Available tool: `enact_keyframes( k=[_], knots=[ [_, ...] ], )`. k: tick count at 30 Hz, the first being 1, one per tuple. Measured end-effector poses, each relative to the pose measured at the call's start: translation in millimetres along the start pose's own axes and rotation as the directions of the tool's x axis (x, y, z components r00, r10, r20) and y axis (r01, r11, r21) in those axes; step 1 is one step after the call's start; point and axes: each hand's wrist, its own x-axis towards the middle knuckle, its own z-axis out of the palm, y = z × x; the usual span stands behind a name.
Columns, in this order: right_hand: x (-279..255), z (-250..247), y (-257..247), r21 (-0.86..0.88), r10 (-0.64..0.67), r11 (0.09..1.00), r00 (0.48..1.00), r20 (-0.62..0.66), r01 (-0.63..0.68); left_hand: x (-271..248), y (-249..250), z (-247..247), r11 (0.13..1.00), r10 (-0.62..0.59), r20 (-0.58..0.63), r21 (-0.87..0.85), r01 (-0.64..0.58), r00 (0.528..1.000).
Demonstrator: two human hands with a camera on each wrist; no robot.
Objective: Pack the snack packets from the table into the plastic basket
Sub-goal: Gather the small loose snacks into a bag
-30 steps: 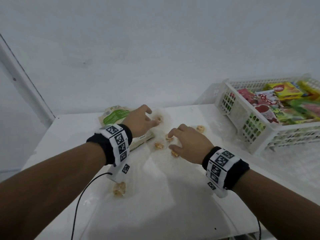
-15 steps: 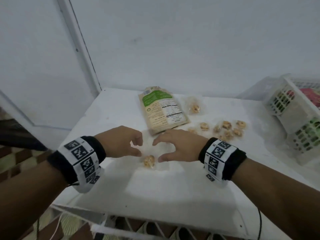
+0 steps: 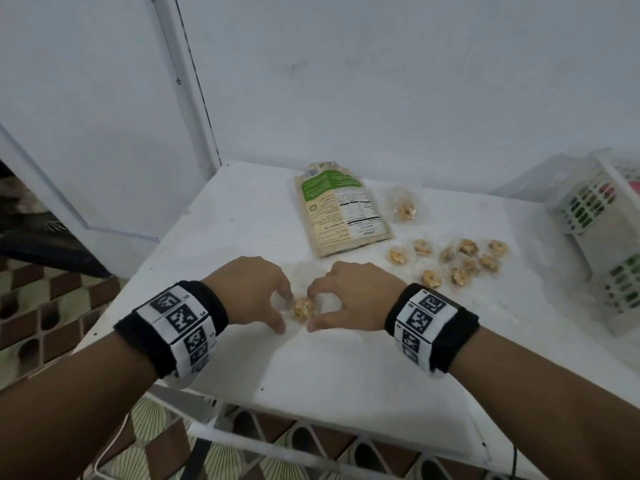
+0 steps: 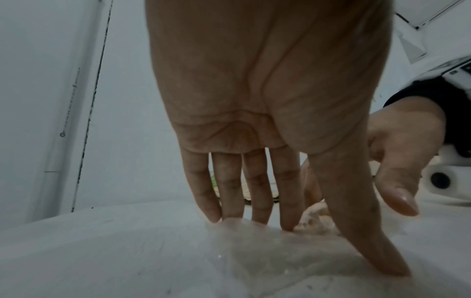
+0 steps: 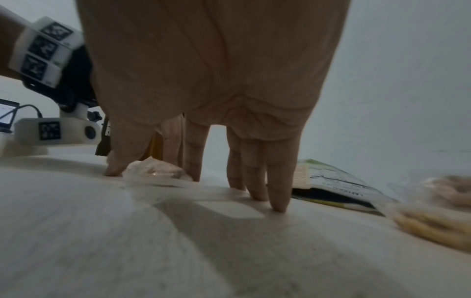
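Observation:
A small clear packet with a golden snack inside lies near the table's front. My left hand and right hand flank it from either side, thumbs and forefingers curving round it. In the left wrist view my left fingers point straight down, tips on the crinkled wrapper beside the snack. In the right wrist view the packet sits between my right thumb and forefinger, and my other fingertips rest on the table. The white plastic basket stands at the far right, partly out of frame.
A green and beige pouch lies flat behind my hands. Beside it is one clear packet, and several small snack packets are scattered toward the basket. The white table ends close in front and at the left.
My hands have come back from the far packets to this near one. Since half a second ago both have moved in until their fingertips bracket it.

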Motion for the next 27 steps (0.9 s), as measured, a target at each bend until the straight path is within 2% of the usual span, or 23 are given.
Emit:
enact_keyframes(
  k=[7,10,13,17,22,27],
  knots=[
    [1.9,0.7,-15.0,-0.021,0.045,0.999,0.999,-0.018,-0.045,0.5,-2.8,-0.7,0.999,0.013,-0.023,-0.030,-0.014,1.000],
    [1.4,-0.9,-19.5,-0.133,-0.001,0.991,0.999,-0.048,-0.006,-0.3,-4.9,3.0,1.000,0.019,-0.023,-0.020,-0.020,1.000],
    [-0.1,-2.4,-17.8,-0.204,-0.031,0.979,0.990,-0.139,0.002,0.1,-9.6,4.0,0.999,0.022,-0.038,-0.045,-0.024,0.999],
    [-3.3,-10.7,-11.7,-0.134,0.000,0.991,0.977,-0.212,-0.029,1.1,-11.9,1.3,0.997,0.061,-0.053,-0.035,-0.063,0.997],
    [-13.4,-19.9,-7.0,0.017,0.002,1.000,0.943,-0.334,0.003,3.4,-14.1,1.0,0.997,0.058,-0.076,-0.051,-0.062,0.995],
    [-20.2,-16.2,-5.4,0.054,0.024,0.999,0.941,-0.337,-0.006,2.1,-16.6,1.4,0.990,0.132,-0.061,-0.040,-0.135,0.989]
  ],
)
